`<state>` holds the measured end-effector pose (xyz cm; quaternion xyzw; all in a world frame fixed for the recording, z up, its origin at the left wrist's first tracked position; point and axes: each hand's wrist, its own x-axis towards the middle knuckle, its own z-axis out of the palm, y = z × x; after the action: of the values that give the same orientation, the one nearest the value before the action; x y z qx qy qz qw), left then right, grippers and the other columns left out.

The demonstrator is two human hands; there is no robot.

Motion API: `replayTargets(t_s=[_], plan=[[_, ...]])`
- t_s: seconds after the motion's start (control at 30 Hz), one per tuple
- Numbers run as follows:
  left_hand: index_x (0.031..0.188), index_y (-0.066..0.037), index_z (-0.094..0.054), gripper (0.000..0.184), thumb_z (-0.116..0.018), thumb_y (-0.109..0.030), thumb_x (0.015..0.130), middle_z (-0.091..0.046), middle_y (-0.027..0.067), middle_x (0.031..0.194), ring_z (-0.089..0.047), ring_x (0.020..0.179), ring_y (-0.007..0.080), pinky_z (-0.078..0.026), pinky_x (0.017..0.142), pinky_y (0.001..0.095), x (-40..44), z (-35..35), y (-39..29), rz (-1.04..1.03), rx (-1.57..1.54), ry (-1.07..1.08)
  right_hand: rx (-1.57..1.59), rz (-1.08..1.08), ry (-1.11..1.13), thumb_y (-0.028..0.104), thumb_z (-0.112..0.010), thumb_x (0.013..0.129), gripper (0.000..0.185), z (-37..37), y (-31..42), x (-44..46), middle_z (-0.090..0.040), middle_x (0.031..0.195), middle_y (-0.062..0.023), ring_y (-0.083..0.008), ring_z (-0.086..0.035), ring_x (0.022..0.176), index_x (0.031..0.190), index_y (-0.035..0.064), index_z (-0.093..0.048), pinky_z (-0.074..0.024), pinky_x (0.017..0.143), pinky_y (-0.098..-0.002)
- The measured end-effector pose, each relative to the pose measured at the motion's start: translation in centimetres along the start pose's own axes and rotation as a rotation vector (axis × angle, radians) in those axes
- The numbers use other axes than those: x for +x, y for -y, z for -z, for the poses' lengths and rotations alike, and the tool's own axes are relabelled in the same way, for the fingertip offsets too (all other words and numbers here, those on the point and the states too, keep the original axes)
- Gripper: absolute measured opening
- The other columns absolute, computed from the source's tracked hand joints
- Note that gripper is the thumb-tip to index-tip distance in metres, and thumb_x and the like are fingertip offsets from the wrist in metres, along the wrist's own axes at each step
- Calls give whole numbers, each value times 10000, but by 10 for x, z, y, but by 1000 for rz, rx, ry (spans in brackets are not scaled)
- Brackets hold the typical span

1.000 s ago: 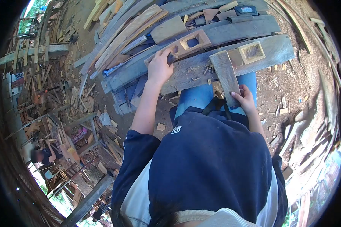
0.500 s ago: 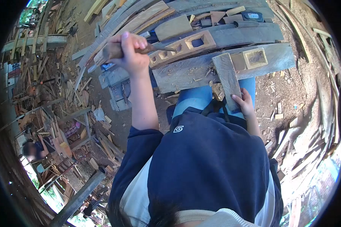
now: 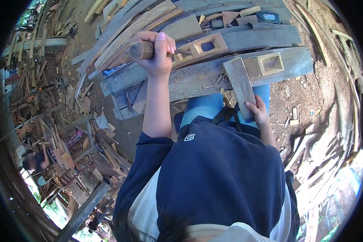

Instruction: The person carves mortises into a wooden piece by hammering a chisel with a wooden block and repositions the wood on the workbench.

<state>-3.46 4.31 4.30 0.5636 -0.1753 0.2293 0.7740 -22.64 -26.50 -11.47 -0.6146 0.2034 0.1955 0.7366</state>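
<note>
My left hand (image 3: pixel 159 50) is wrapped around the thick wooden handle of a chisel (image 3: pixel 142 50). Its narrow blade points right, towards a light wooden block (image 3: pixel 213 44) with cut-out hollows; I cannot tell whether the tip touches it. My right hand (image 3: pixel 260 111) grips the near end of a flat wooden piece (image 3: pixel 240 82). The far end of that piece lies over a long plank (image 3: pixel 197 82) across my knees' front. Right of it, a smaller block (image 3: pixel 271 64) with a rectangular hollow sits on the plank.
Behind lie grey boards (image 3: pixel 270 38), wood offcuts (image 3: pixel 230 18) and a dark blue object (image 3: pixel 268 17). Shavings and scraps cover the ground (image 3: pixel 288 99). Long timber strips (image 3: pixel 345 109) line the right side. Another person (image 3: pixel 36 161) is at the far left among stacked wood.
My left hand has moved right and turned, so the chisel's handle end now faces me more. My right hand and the wooden piece stay nearly still.
</note>
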Motion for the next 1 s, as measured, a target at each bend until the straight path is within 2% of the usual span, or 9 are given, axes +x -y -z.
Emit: replayTargets(t_s=[0.37,0.57,0.63,0.67,0.7,0.73,0.8,0.9,1.0], plan=[[854,-62,-435,178,-604,-19,894,-504,47,585,-481,456,118,-430,448,281,0,-7,5,21,-46,38,-44,-3,-6,202,-741,828,442,5,-7,4,-643,1014,-112,-166,-611,919,1143,-27,-532,-479,828,-300],[789,-50,-557,133,-675,-30,846,-588,27,638,-609,563,105,-480,498,259,0,-24,4,66,103,81,-206,8,-18,195,-723,851,378,0,-9,-4,-667,983,-79,-150,-619,871,1133,-20,-592,-491,786,-286],[795,-69,-549,143,-669,-16,850,-570,25,640,-579,544,109,-469,480,274,6,-34,11,-228,422,269,-119,-32,48,187,-714,858,348,-4,-16,-9,-672,981,-68,-142,-618,867,1121,-16,-608,-492,785,-283],[776,-73,-568,149,-705,-47,830,-586,18,653,-592,564,102,-479,499,277,4,-45,9,-219,454,279,-24,-72,106,180,-705,866,319,-10,-10,-11,-676,978,-58,-134,-617,864,1108,-11,-625,-494,784,-281],[758,-77,-587,162,-741,-78,809,-603,10,666,-606,584,94,-489,519,280,0,-57,8,-209,488,284,101,-126,143,129,-664,869,344,-16,-2,-16,-678,1012,-115,-183,-648,887,1169,-19,-585,-525,810,-320],[783,-95,-608,155,-761,-120,790,-619,18,673,-625,593,114,-494,529,290,-6,-66,13,-180,472,319,72,-129,163,129,-664,869,344,-24,11,-22,-678,1012,-115,-183,-648,887,1169,-19,-585,-525,810,-320],[821,-134,-637,176,-786,-193,749,-647,35,692,-658,618,173,-505,545,321,-11,-79,16,-135,512,405,443,-266,280,87,-598,871,405,-38,34,-29,-658,1051,-202,-269,-673,916,1245,-33,-500,-557,831,-388],[838,-168,-641,195,-774,-241,715,-658,43,710,-668,642,233,-508,545,360,-19,-93,17,-85,622,493,406,-353,292,74,-550,867,464,-49,47,-36,-627,1075,-265,-339,-677,925,1294,-36,-404,-570,836,-441],[839,-181,-628,202,-746,-268,700,-649,28,701,-665,642,247,-496,528,384,-21,-98,23,-70,705,578,401,-279,270,81,-534,875,456,-59,48,-39,-623,1065,-258,-336,-678,912,1291,-20,-377,-571,824,-437]])
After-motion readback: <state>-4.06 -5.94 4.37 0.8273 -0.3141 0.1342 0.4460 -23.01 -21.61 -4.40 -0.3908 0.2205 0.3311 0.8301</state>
